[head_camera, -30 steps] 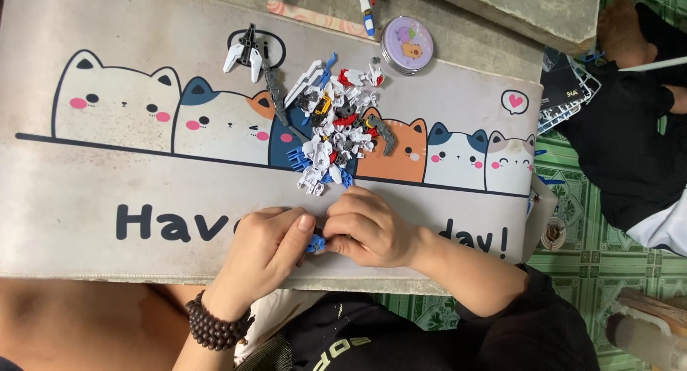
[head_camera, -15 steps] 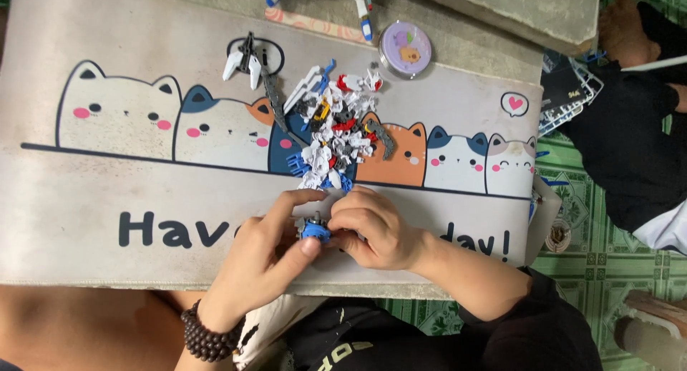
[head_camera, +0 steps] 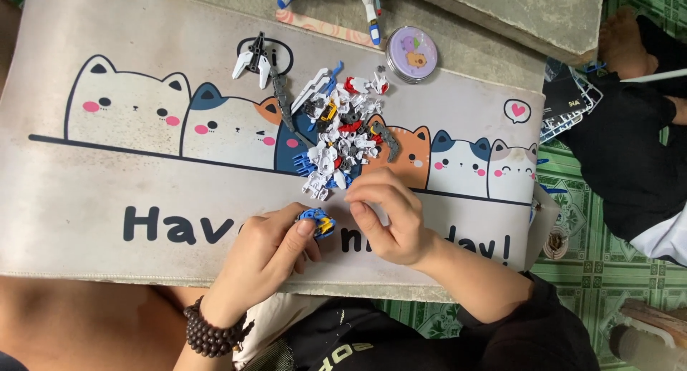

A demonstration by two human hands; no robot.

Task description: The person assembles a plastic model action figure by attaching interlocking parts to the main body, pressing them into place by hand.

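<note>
My left hand, with a dark bead bracelet on the wrist, pinches a small blue and yellow model part just above the mat. My right hand is beside it to the right. Its fingers are curled, and their tips sit at the near edge of a pile of small white, red, grey and blue plastic model parts. Whether those fingers pinch a piece is hidden. Both hands rest over a long desk mat printed with cartoon cats.
A black and white part lies left of the pile, with a dark chain-like strip beside it. A round purple tin and white-blue model limbs lie at the far edge. Another person in dark clothes sits at the right, near plastic part frames.
Both hands were clasped together on the blue part. Now they have parted: my left hand keeps the part, and my right hand has lifted off toward the pile.
</note>
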